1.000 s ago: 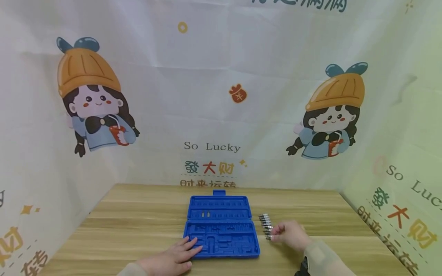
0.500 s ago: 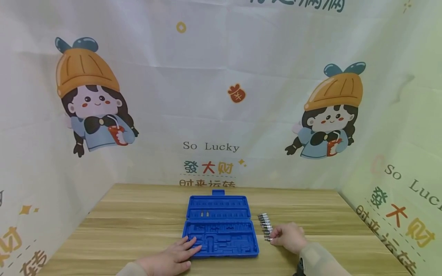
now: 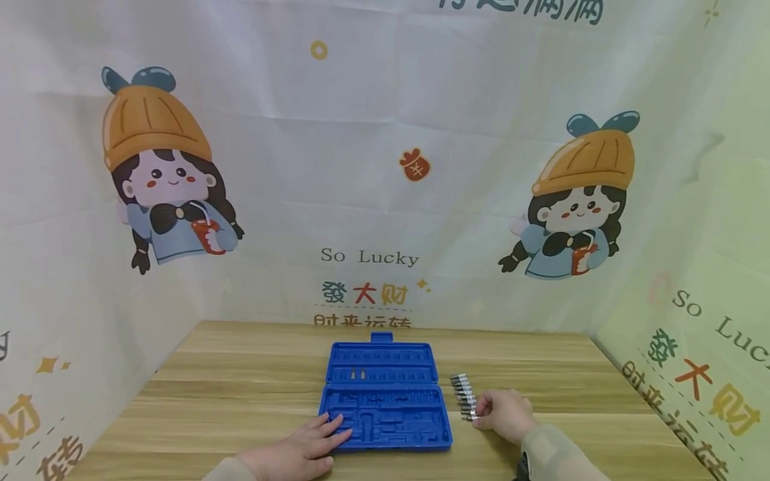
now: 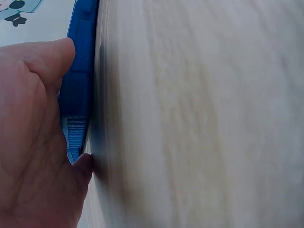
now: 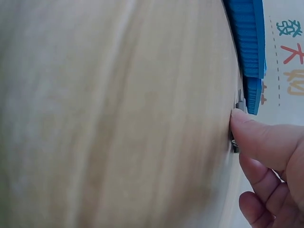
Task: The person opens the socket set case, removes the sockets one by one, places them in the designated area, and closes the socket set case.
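A blue plastic tool case lies unfolded on the wooden table, with moulded recesses in both halves. My left hand rests with spread fingers on its near left corner; the left wrist view shows the thumb against the case's blue side. Right of the case runs a row of small silver bit sockets with dark tips. At the row's near end, my right hand pinches a bit socket between thumb and fingers, low at the table surface. The thumb covers most of that piece in the right wrist view.
Two small brass-coloured bits sit in the case's far half. The wooden table extends on both sides of the case. A printed cloth hangs behind the table and along its sides.
My right hand has shifted slightly towards the near end of the row, and more of the bit sockets show beside its fingers. The left hand and the case stay in place.
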{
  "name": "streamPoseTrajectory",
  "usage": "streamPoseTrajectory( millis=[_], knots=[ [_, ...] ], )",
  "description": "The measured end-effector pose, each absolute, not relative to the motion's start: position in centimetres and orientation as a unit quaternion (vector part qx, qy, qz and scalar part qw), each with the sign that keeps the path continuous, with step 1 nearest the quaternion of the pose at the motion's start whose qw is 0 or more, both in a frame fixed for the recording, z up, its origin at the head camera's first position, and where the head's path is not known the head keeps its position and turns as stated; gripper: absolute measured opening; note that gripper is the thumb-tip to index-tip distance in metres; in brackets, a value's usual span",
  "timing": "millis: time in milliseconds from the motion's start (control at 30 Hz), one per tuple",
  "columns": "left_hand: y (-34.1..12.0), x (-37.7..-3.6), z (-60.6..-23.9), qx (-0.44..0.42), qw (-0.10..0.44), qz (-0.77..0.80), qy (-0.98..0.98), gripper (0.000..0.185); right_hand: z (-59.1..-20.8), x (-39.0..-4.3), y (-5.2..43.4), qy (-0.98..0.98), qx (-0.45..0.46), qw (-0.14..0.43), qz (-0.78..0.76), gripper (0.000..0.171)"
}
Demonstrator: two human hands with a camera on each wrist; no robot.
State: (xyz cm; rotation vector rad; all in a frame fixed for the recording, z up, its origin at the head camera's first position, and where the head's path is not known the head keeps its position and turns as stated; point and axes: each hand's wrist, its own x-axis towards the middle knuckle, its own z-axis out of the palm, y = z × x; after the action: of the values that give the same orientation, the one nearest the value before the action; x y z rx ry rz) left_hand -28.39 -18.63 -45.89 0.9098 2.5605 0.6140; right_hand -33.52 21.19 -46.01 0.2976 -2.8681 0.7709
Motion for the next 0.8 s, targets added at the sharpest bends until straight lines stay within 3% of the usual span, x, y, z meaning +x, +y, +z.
streamPoseTrajectory(
  millis=[367, 800],
  knots=[
    [-19.2, -29.1, -46.6, 0.341, 0.173, 0.221, 0.897, 0.053, -44.2, -34.1, 19.9, -0.952, 0.091, 0.038, 0.289, 0.024],
    [-19.4, -29.8, -47.3, 0.356, 0.2, 0.231, 0.883, 0.054, -41.8, -36.6, 13.2, -0.916, 0.127, -0.029, 0.38, 0.015]
  ],
)
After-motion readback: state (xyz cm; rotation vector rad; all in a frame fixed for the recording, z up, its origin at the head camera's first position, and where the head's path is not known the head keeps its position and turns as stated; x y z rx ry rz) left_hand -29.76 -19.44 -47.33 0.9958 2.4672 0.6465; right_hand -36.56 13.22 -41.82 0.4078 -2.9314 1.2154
